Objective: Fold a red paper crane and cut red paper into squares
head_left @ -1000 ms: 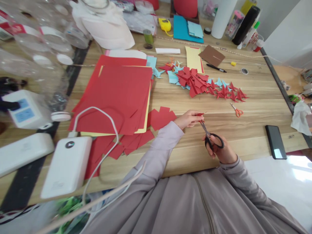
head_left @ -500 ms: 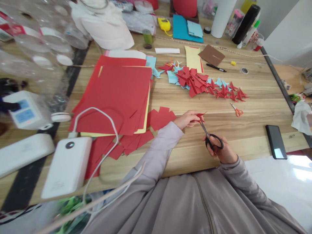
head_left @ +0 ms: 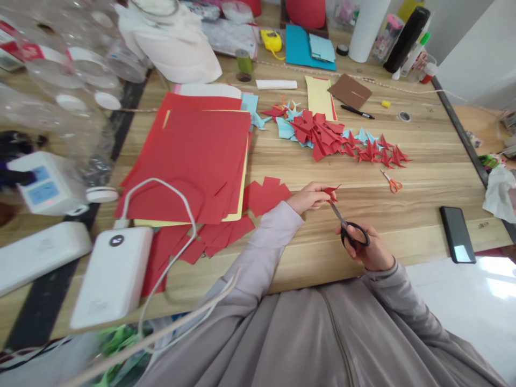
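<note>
Between the fingertips of my left hand (head_left: 309, 198) is a small folded piece of red paper (head_left: 332, 190), its pointed end sticking out to the right. My right hand (head_left: 368, 248) grips a pair of black-handled scissors (head_left: 355, 235), fingers through the loops. The scissor blades point up and left, and their tips meet the lower edge of the red paper. Just left of my left hand lie cut red paper squares (head_left: 266, 194). Beyond both hands is a heap of folded red and light-blue paper pieces (head_left: 320, 134), with several pointed red ones at its right end.
Large red sheets (head_left: 197, 156) are stacked on the left, near a white power bank (head_left: 113, 277) with a looping cable. Small orange-handled scissors (head_left: 393, 183) and a black phone (head_left: 457, 234) lie to the right. Plastic bottles (head_left: 88, 70) crowd the far left.
The scissor blades look closer together than before, their tips still at the red paper. Both hands stay in nearly the same place.
</note>
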A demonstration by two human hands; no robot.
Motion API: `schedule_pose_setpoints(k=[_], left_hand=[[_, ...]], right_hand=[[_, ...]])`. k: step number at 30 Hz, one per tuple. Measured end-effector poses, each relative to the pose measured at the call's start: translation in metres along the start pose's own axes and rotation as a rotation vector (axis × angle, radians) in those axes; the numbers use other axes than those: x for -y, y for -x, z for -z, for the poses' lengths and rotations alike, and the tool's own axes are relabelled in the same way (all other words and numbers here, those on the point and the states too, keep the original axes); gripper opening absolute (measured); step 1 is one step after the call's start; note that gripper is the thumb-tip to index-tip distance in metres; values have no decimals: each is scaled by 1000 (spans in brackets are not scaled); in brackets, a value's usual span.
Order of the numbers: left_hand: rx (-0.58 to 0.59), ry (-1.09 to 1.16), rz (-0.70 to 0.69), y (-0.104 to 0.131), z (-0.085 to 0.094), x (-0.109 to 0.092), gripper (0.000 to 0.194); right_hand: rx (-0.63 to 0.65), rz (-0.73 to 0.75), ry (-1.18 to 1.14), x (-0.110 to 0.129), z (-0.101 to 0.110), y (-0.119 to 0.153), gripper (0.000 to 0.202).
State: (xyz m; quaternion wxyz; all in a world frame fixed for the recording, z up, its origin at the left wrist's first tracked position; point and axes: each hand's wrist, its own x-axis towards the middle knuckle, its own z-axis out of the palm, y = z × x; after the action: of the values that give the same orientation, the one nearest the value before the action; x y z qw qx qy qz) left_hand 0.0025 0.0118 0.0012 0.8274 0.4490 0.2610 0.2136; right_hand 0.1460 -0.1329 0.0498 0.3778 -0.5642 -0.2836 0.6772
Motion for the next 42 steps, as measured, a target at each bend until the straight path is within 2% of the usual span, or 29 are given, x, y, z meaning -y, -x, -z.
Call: schedule_pose_setpoints(k=[35, 42], left_hand=[[-3, 1, -19, 0, 0, 0, 11], [-17, 77, -61, -1, 1, -1, 10]], right_hand=[[-3, 29, 20, -1, -1, 1, 45], [2, 31, 83, -1, 0, 7, 47]])
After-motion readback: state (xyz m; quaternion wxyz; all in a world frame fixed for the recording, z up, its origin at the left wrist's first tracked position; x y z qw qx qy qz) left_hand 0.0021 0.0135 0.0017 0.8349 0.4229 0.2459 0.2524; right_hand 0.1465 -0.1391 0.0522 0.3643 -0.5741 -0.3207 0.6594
